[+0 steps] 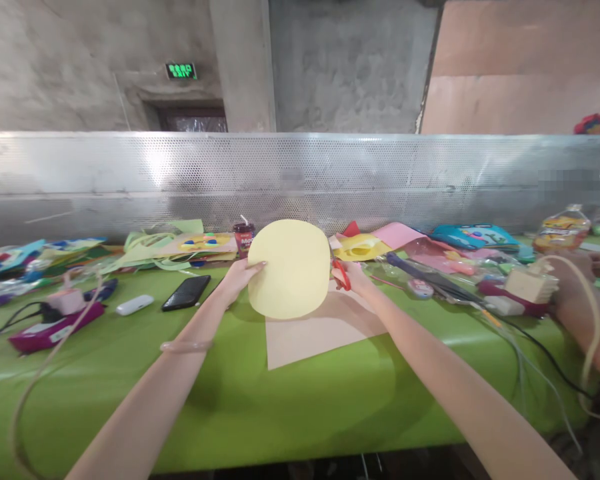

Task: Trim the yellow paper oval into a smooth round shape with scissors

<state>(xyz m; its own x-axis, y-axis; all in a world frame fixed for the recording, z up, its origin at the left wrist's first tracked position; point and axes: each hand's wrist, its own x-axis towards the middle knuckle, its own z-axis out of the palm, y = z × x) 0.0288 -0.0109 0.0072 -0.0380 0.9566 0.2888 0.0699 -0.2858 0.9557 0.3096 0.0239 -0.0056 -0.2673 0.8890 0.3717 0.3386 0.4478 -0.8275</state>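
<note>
yellow paper disc (pixel 289 270) held up over a pale sheet (pixel 305 341), its left edge pinched in the left hand (pixel 245 275). right hand (pixel 359 280) grips red-handled scissors (pixel 344 277) at the disc's right edge. sheet lies on green tabletop (pixel 220 413).

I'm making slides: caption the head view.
Left hand holds a rounded yellow sheet, right hand red-handled scissors, above a green table.

Pale yellow paper (pixel 289 268); red-handled scissors (pixel 344 277); pale pink sheet (pixel 295 343); green tabletop (pixel 220 407); dotted silver-grey panel (pixel 350 170)

Craft workshop — scissors (pixel 345 275), paper scraps (pixel 381 247)
</note>
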